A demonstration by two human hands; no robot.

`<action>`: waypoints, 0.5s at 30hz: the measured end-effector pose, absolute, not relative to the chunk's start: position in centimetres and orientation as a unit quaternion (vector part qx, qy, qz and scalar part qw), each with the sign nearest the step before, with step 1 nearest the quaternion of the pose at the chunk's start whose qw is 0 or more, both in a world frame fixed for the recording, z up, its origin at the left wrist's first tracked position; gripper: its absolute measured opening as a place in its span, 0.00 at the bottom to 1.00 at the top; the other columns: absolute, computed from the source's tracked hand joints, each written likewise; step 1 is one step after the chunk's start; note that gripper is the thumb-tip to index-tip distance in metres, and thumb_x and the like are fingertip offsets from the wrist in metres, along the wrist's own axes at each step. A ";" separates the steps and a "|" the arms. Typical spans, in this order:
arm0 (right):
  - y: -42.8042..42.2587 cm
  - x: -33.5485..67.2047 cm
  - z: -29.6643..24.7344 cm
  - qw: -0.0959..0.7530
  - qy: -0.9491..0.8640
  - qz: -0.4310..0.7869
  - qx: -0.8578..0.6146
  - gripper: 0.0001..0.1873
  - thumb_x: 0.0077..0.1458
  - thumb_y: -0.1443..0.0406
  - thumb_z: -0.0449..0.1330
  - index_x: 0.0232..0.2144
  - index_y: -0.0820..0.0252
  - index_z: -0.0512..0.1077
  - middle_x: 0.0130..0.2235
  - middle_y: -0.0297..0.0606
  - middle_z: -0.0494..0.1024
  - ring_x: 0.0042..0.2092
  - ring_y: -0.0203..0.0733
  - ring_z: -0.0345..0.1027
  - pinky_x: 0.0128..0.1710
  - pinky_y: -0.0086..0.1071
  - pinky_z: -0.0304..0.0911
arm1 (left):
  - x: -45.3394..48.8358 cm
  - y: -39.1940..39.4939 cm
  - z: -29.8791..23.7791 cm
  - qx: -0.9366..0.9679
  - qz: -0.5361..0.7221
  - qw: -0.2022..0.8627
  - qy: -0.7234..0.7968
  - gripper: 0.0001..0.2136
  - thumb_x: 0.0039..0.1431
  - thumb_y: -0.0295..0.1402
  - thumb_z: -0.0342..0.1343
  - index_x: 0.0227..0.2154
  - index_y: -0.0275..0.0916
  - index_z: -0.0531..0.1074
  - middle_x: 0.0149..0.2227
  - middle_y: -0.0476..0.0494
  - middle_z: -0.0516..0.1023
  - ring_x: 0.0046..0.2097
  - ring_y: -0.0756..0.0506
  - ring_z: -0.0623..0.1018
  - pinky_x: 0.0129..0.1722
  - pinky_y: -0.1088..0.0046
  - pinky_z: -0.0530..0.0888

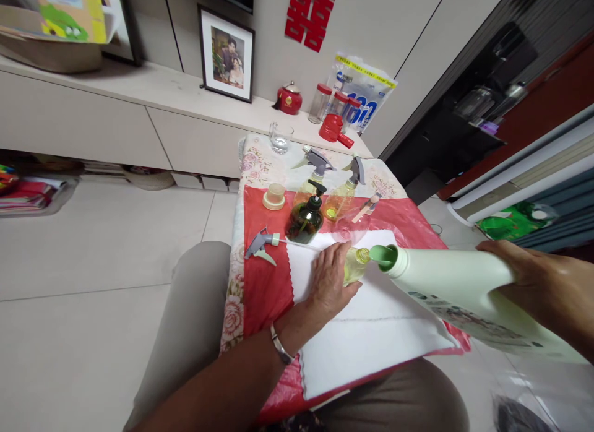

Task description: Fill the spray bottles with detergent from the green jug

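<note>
My left hand (330, 278) is wrapped round a small clear bottle (356, 263) of yellowish liquid that stands on a white cloth (371, 333). My right hand (515, 268) grips a big pale green jug (459, 296), tilted so that its green spout (385, 256) touches the small bottle's open neck. A loose grey spray trigger (260, 244) with its tube lies on the red cover to the left. Behind stand a dark pump bottle (306, 218) and two spray bottles (341, 194) with yellow liquid.
The small table has a red plastic cover (264, 289) over a floral cloth. A cream cap (273, 197) and an empty glass (281, 137) sit farther back. A low cabinet (139, 104) behind holds a framed photo, red jars and a bag. Tiled floor (93, 246) lies to the left.
</note>
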State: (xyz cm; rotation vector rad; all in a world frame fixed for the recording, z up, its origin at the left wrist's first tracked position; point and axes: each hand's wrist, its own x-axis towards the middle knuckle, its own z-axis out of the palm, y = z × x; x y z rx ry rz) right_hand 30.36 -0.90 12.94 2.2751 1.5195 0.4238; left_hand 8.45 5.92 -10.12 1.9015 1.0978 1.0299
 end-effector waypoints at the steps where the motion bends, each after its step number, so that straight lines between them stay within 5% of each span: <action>1: -1.0 30.3 13.0 0.185 0.542 0.149 0.806 0.28 0.44 0.53 0.48 0.46 0.41 0.76 0.34 0.38 0.80 0.30 0.53 0.73 0.28 0.39 0.61 | 8.5 5.9 -10.1 0.735 0.398 0.349 0.424 0.39 0.51 0.28 0.66 0.64 0.45 0.54 0.63 0.38 0.66 0.64 0.34 0.66 0.62 0.49 0.67; 15: -0.8 29.9 13.2 0.223 0.517 0.131 0.816 0.29 0.45 0.53 0.47 0.48 0.40 0.75 0.37 0.38 0.80 0.35 0.54 0.75 0.32 0.40 0.63 | 8.4 5.9 -10.0 0.733 0.390 0.356 0.428 0.39 0.51 0.28 0.67 0.64 0.46 0.55 0.63 0.38 0.66 0.65 0.34 0.66 0.62 0.48 0.67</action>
